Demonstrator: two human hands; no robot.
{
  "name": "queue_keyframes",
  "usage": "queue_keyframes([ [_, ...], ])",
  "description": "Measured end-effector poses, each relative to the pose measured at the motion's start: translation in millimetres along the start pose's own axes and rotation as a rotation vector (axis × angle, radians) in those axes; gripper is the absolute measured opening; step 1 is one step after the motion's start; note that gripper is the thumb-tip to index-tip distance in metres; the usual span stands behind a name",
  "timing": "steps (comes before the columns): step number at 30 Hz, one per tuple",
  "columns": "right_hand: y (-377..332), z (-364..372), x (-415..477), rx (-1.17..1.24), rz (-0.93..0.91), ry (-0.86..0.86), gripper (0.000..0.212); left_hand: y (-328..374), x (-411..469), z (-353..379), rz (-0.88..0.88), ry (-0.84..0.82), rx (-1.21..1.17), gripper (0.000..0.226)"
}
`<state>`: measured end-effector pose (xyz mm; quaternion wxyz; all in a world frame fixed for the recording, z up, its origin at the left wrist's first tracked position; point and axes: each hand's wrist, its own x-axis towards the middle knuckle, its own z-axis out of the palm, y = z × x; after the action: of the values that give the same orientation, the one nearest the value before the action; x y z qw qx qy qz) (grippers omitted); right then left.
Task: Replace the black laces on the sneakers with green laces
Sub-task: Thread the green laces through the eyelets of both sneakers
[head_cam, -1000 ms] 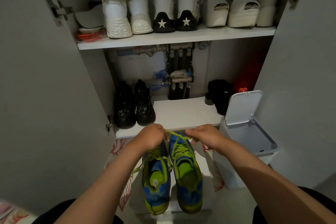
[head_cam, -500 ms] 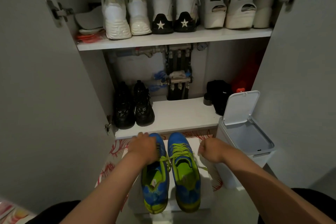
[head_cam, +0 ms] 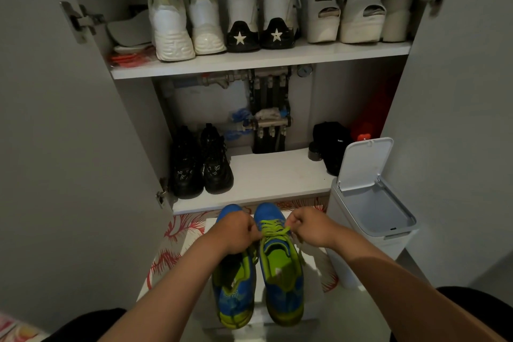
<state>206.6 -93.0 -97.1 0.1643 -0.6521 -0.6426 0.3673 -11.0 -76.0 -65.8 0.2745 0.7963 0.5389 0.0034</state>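
Observation:
Two blue and lime-green sneakers stand side by side on a white box [head_cam: 312,302], toes toward the cabinet. The right sneaker [head_cam: 280,266] carries green laces [head_cam: 273,228] across its upper. My left hand [head_cam: 234,232] lies over the left sneaker [head_cam: 236,294] and pinches the left end of the right shoe's lace. Just right of that shoe's toe, my right hand [head_cam: 308,226] is closed on the other green lace end. The left sneaker's lacing is hidden under my left hand.
An open white cabinet holds black sneakers [head_cam: 201,164] on the lower shelf [head_cam: 272,175] and several white shoes [head_cam: 249,14] on the upper shelf. A white bin [head_cam: 372,219] with its lid up stands at the right. A red-patterned cloth [head_cam: 177,236] lies under the box.
My hands dropped from in front of the shelf edge down onto the shoes, spread apart, then came back together at the right sneaker's laces.

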Motion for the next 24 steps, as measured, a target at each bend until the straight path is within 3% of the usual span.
queue_keyframes([
  [4, -7.2, 4.6, 2.5, 0.186, 0.060, 0.032, 0.022, 5.3, -0.1, -0.8, -0.045, -0.003, -0.178, 0.026],
  [7, -6.1, 5.6, 4.9, 0.242, 0.045, 0.025, 0.015, 7.1, -0.3, 0.4, -0.056, -0.004, -0.160, 0.026],
  [12, 8.3, 3.4, 7.2, 0.061, 0.044, -0.015, 0.019, -3.8, 2.0, -5.0, -0.121, 0.014, 0.086, 0.036],
  [21, 3.0, -6.2, 9.5, 0.057, 0.073, 0.041, 0.017, -7.9, 4.1, -28.7, -0.190, -0.135, 0.077, 0.028],
  [24, 4.6, -5.7, 9.6, -0.022, 0.060, -0.001, 0.012, -15.3, 6.1, -26.6, -0.236, -0.208, 0.162, 0.040],
])
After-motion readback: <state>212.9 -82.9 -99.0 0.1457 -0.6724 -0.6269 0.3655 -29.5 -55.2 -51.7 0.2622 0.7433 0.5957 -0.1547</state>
